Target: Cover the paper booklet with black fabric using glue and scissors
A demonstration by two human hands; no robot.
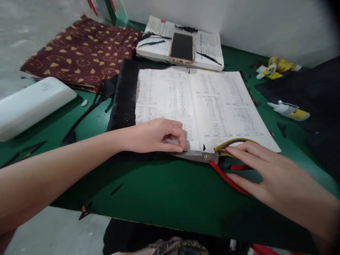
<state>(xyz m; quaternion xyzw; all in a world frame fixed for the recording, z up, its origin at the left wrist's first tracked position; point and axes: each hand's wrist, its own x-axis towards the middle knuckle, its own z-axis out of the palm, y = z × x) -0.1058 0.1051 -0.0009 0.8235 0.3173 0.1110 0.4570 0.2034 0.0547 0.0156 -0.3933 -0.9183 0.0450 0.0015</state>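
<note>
An open book (220, 106) with printed columns lies on black material (122, 95) that shows beyond its left side and along its lower edge. My left hand (162, 136) rests at the lower edge of the left page, thumb and fingertips pinched together; what they grip is too small to make out. Scissors (207, 157) with one red and one yellow-green handle lie along the book's lower edge, blades pointing left to my left fingertips. My right hand (260, 166) holds the scissors by the handles, fingers around them.
A phone (182, 47) lies on a thick book (156, 51) with black scraps. Patterned maroon cloth (87, 49) and a white case (37, 102) are at left. Glue bottles (290, 110) and black fabric (318, 88) are at right. Black scraps dot the green table (159, 191).
</note>
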